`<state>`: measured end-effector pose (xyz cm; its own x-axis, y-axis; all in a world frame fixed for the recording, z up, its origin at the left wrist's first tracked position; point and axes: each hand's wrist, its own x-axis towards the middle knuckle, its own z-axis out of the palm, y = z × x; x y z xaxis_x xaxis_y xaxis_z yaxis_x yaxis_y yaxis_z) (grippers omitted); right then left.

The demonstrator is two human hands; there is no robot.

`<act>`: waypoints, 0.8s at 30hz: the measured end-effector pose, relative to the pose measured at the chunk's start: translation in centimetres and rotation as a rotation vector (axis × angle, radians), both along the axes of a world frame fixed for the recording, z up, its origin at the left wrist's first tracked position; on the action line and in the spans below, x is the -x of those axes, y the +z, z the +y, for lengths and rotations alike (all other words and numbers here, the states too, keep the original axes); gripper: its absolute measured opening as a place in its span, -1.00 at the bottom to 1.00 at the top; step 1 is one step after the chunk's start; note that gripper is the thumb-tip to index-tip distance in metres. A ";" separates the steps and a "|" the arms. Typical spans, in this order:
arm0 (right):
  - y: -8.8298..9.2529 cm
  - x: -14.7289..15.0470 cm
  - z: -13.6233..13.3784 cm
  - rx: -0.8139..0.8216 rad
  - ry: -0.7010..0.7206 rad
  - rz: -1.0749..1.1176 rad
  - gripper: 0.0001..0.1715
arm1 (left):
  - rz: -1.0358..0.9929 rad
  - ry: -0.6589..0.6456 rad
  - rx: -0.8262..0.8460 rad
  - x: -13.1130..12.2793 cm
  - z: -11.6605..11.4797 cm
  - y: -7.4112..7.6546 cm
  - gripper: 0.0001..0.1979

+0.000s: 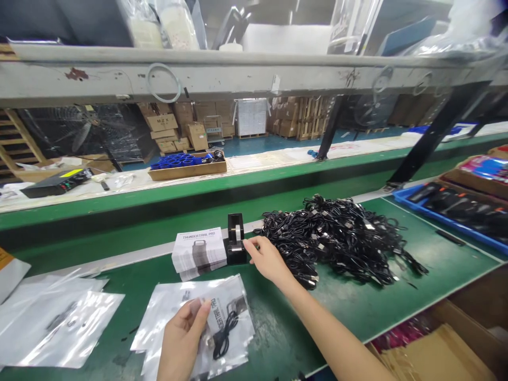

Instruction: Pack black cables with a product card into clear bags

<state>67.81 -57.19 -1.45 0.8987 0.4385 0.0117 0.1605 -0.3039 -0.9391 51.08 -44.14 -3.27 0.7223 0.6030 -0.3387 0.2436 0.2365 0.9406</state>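
Note:
My left hand (183, 334) pinches the edge of a clear plastic bag (240, 346). Inside it I see a printed Thundertrail Pro sheet and a coiled black cable (225, 334); more bags lie beneath it. My right hand (268, 257) reaches to the small black tape dispenser (237, 255), with thumb and forefinger closed at the end of its clear tape (238, 233). Left of the dispenser sits a stack of white printed leaflets (199, 251) reading Thundertrail Pro. A large heap of black USB cables (337, 241) spreads to the right of my right hand.
More clear bags (59, 323) with contents lie at the left of the green table (286, 338). A blue tray (468, 217) of black items stands at the far right. On the ledge behind are a carton of blue parts (188, 166) and a black box (57, 182). A shelf beam (238, 79) crosses above.

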 end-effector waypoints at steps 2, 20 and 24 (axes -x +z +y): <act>0.1 -0.6 1.4 0.032 0.000 0.074 -0.64 | -0.007 0.029 -0.025 0.0 -0.2 0.0 -0.57; -0.7 1.7 -0.6 0.131 -0.036 -0.055 -0.79 | -0.095 0.068 -0.005 0.2 -0.6 -0.1 -0.63; 0.4 3.7 -2.1 0.167 0.074 -0.061 -0.78 | -0.113 0.104 -0.036 0.2 -0.6 0.1 -0.66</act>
<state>64.09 -59.26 -1.05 0.8637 0.5038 -0.0133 0.2431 -0.4397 -0.8646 50.90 -44.72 -3.20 0.6873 0.6871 -0.2358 0.1117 0.2208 0.9689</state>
